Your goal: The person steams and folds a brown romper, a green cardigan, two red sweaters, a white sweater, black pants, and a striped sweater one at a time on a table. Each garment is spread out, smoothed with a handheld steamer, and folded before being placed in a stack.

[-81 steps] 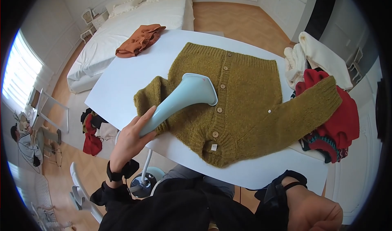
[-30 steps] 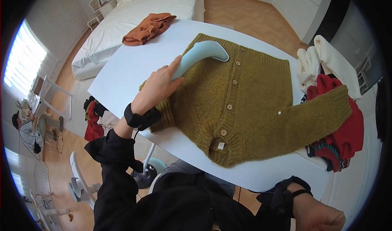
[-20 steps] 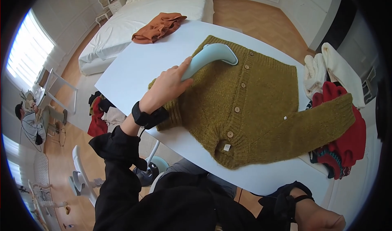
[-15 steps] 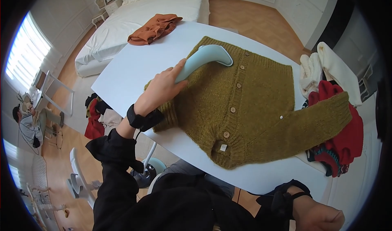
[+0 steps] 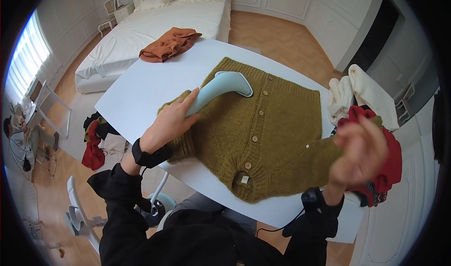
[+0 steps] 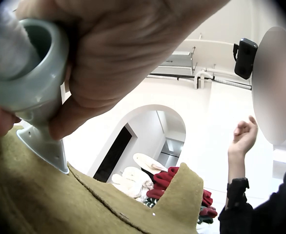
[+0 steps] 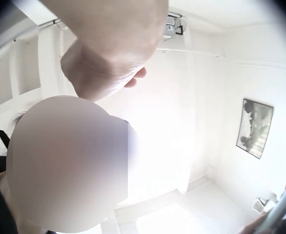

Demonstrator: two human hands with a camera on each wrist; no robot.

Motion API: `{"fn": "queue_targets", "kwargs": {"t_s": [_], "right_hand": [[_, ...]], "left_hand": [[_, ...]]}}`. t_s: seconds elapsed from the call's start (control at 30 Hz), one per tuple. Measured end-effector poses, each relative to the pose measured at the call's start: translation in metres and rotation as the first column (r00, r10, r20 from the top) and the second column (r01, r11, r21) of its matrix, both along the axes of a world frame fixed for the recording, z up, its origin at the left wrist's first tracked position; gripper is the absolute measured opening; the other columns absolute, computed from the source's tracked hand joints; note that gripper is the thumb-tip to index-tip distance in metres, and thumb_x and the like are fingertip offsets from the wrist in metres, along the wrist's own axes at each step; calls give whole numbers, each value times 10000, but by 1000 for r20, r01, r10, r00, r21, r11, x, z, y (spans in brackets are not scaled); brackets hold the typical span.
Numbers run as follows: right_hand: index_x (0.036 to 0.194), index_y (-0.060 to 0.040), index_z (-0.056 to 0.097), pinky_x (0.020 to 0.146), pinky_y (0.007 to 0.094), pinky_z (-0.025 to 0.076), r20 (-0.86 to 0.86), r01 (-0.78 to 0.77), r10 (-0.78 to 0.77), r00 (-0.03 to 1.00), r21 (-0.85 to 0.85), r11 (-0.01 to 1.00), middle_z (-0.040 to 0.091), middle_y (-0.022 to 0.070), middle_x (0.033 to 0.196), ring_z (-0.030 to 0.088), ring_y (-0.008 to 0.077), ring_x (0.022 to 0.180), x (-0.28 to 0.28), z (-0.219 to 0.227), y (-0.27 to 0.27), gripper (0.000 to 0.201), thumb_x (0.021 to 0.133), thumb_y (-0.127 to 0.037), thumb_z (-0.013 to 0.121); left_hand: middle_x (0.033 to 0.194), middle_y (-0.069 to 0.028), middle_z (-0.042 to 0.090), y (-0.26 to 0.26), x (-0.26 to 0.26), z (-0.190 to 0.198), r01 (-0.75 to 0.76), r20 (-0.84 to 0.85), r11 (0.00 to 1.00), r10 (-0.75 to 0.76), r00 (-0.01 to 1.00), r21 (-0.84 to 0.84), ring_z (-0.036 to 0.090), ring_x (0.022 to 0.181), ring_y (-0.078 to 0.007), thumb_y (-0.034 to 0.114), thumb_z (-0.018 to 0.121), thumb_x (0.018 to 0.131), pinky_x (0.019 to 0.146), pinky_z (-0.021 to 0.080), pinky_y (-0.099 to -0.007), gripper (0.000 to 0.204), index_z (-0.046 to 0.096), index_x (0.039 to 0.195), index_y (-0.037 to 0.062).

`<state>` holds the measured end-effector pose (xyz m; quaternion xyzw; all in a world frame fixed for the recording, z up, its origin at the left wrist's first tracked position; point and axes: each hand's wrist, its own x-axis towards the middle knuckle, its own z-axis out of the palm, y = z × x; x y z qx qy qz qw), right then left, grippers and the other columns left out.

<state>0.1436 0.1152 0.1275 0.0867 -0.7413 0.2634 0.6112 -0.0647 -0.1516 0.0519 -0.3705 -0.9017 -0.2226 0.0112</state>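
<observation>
An olive knitted cardigan [image 5: 282, 120] with a row of buttons lies spread on the white table [image 5: 136, 92]. The left hand [image 5: 169, 125] grips the handle of a pale blue steamer [image 5: 221, 88], whose head rests on or just over the cardigan's upper left part. In the left wrist view the fingers wrap the steamer's handle [image 6: 40, 92]. Blurred, the right hand [image 5: 359, 151] is raised above the cardigan's right sleeve, with nothing visible in it and its fingers loosely bent. The right wrist view shows that hand [image 7: 109, 68] lifted against the wall.
A rust-coloured garment [image 5: 170, 45] lies at the table's far left corner. Red and white clothes [image 5: 369, 94] are piled at the right edge. Below the table are the steamer's base [image 5: 157, 209] and hose; more clothes [image 5: 94, 148] lie on the floor. A person sits at far left.
The right hand has risen from the lower right corner to above the sleeve. The head view has shifted, so the table sits lower; the left hand still grips the steamer on the cardigan's left part.
</observation>
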Motion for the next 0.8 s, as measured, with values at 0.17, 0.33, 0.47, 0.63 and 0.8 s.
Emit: {"fn": "queue_targets", "kwargs": {"t_s": [0.17,0.33,0.47,0.63,0.8], "right_hand": [[1267,-101,538,931,442,402,855,-190,31,517,79,978,587,169,1132,542,314,1075,-73,-73,23,418,907,-313,560],[1428,-181,373,1113,569,102,925,-155,-231,300,287,945,290,175,1485,207,342,1398,-100,-149,21,582,938,-483,458],[1487,-264,238,1097,614,-26,959,-185,-190,212,230,955,104,138,1560,44,333,1441,-106,-159,26,666,931,-622,317],[1485,-285,237,1099,609,-26,956,-152,-212,202,244,958,101,119,1565,48,324,1442,-111,-156,27,681,917,-655,301],[1481,-305,238,1102,608,-10,938,-100,-265,221,292,951,111,107,1565,66,321,1441,-110,-160,26,671,915,-658,304]], "left_hand": [[1259,-236,531,-8,6,2,7,7,1000,-7,1000,-1,569,1045,-418,157,617,845,903,459,-424,658,315,1423,68],[1273,-237,520,-10,3,2,11,29,1000,-11,1000,-3,549,1071,-423,144,617,840,912,454,-423,668,307,1426,70],[1250,-247,535,-6,2,8,5,63,1000,-4,998,-13,563,1047,-431,147,613,842,911,453,-424,669,302,1430,70],[1213,-259,554,-5,0,7,24,39,1000,-24,999,-2,580,1022,-426,155,606,850,903,456,-423,654,310,1425,55],[1092,-267,603,-1,6,18,32,50,999,-32,998,-14,603,962,-407,179,600,856,854,469,-420,639,327,1417,40]]}}
